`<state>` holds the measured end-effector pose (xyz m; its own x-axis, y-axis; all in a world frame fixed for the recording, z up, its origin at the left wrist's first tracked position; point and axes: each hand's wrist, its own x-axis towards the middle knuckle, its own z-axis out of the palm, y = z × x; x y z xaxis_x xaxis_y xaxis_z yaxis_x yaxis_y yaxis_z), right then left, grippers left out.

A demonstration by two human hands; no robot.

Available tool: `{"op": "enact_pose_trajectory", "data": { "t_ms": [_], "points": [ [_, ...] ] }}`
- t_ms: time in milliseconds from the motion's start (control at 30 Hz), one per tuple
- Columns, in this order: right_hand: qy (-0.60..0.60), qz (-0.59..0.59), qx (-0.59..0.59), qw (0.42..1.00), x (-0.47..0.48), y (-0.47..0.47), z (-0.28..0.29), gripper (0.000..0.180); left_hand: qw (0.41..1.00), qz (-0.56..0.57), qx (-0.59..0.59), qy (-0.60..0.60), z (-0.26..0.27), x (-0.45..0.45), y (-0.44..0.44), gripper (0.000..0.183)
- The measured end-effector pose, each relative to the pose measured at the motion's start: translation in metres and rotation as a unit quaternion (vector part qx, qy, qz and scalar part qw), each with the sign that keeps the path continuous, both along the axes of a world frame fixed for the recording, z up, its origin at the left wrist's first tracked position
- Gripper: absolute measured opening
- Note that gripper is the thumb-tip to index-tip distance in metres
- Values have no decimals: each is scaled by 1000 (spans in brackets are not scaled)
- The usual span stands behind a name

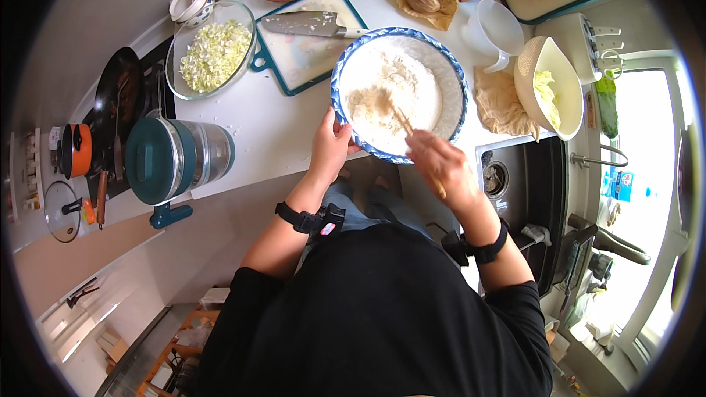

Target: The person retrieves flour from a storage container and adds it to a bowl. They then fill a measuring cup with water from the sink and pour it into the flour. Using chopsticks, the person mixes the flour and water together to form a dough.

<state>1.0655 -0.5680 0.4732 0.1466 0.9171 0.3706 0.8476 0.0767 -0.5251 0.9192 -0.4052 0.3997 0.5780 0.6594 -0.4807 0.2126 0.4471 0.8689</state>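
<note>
A large blue-and-white patterned bowl point(453, 88) sits at the counter's front edge, holding white flour point(411, 80) with clumpier, damp-looking dough bits on its left side. My left hand point(329, 143) grips the bowl's rim at the lower left, thumb on the outside near the edge. In my right hand point(441, 162) is a pair of wooden chopsticks point(404, 120), held over the lower right rim with their tips down in the flour mixture. The tips themselves are blurred and partly buried. Behind the bowl, a cleaver point(303, 24) lies on a green-edged cutting board point(298, 63), its handle reaching the bowl's rim.
To the left stand a glass bowl of chopped cabbage point(215, 58) and a teal-lidded pitcher point(179, 160). On the right are a white measuring cup point(495, 33), a crumpled cloth point(501, 102), a cream colander point(573, 99) with cabbage leaves, and the dark sink point(529, 187). A frying pan point(118, 85) rests on the stove.
</note>
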Motion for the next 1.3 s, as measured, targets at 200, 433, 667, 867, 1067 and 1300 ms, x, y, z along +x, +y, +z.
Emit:
{"op": "enact_pose_trajectory", "data": {
  "t_ms": [200,433,667,867,1067,1300],
  "points": [
    [25,-76,43,996,-17,30,-18,18,999,6,-32,-38,0,2,-2,41],
    [89,-47,26,995,-40,-4,-1,24,1000,5,-17,-14,-2,-3,2,43],
    [33,-81,68,994,0,30,-21,22,999,-16,11,-30,-6,-2,2,41],
    [-15,-69,-18,997,4,44,-33,15,999,8,-5,-52,-9,4,0,40],
    [30,-14,-46,998,-21,-2,1,22,999,16,-17,-45,-9,4,1,45],
    [34,32,47,998,-5,15,-3,19,999,6,-14,-43,-6,3,0,44]
  ]
}}
